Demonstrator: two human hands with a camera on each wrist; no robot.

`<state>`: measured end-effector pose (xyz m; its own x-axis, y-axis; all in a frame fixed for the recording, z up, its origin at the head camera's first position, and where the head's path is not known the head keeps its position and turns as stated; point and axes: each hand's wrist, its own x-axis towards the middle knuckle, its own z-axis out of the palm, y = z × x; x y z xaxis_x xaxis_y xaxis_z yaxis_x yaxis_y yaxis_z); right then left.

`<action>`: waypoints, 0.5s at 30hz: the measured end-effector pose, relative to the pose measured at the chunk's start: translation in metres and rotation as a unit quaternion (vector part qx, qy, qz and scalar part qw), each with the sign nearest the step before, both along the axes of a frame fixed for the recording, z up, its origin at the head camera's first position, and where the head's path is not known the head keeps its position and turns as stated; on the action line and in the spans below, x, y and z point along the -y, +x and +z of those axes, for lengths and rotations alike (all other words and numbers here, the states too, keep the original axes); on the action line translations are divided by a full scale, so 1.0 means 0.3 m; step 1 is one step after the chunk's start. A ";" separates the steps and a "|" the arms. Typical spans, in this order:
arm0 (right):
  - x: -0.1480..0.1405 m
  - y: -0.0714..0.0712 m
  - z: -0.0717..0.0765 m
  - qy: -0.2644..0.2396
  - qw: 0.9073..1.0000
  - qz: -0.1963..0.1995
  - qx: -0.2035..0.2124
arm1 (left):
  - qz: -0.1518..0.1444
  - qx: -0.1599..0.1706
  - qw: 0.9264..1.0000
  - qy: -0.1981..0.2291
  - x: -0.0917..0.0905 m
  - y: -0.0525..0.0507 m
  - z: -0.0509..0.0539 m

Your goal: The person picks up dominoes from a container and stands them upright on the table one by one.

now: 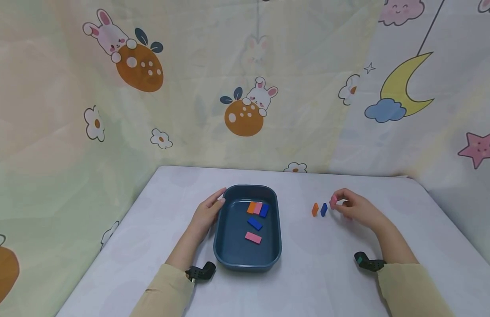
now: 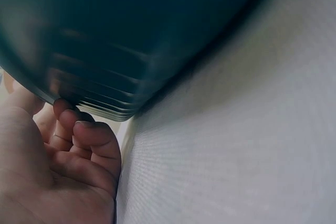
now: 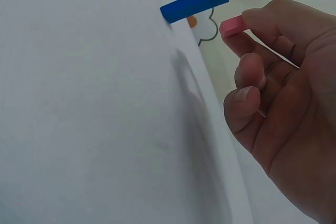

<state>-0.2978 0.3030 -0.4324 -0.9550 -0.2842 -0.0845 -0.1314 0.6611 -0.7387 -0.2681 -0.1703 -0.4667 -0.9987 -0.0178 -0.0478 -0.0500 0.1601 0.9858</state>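
Between thumb and index finger, the right hand (image 1: 357,209) pinches a pink block (image 1: 333,201), seen also in the right wrist view (image 3: 234,25). Just left of it a blue block (image 1: 324,209) and an orange block (image 1: 315,209) stand upright on the table. The left hand (image 1: 207,213) holds the left rim of a dark blue tray (image 1: 248,259), its fingers against the outer wall in the left wrist view. Inside the tray lie an orange piece (image 1: 251,207), a pink piece (image 1: 258,208) and a blue piece (image 1: 264,210) side by side, with another blue (image 1: 255,223) and pink piece (image 1: 253,237) below.
A white-covered table (image 1: 308,281) carries everything. Behind it hangs a printed cloth (image 1: 189,88) with rabbits, flowers and a moon. Each wrist wears a small black camera, the left one (image 1: 202,271) close to the tray's lower left side.
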 end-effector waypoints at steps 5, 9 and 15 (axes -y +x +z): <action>-0.012 -0.007 -0.035 0.016 1.000 -0.002 0.010 | 0.000 -0.003 1.000 0.000 0.001 0.000 -0.003; -0.016 -0.009 -0.049 0.021 1.000 0.003 0.005 | -0.002 -0.006 1.000 0.000 0.003 -0.005 -0.011; -0.019 -0.005 -0.052 0.015 1.000 0.003 0.006 | -0.001 -0.006 1.000 -0.002 0.003 -0.005 -0.012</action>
<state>-0.2995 0.3088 -0.4480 -0.9521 -0.2872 -0.1049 -0.1265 0.6822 -0.7201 -0.2697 -0.1712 -0.4701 -0.9992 -0.0166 -0.0364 -0.0386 0.1644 0.9856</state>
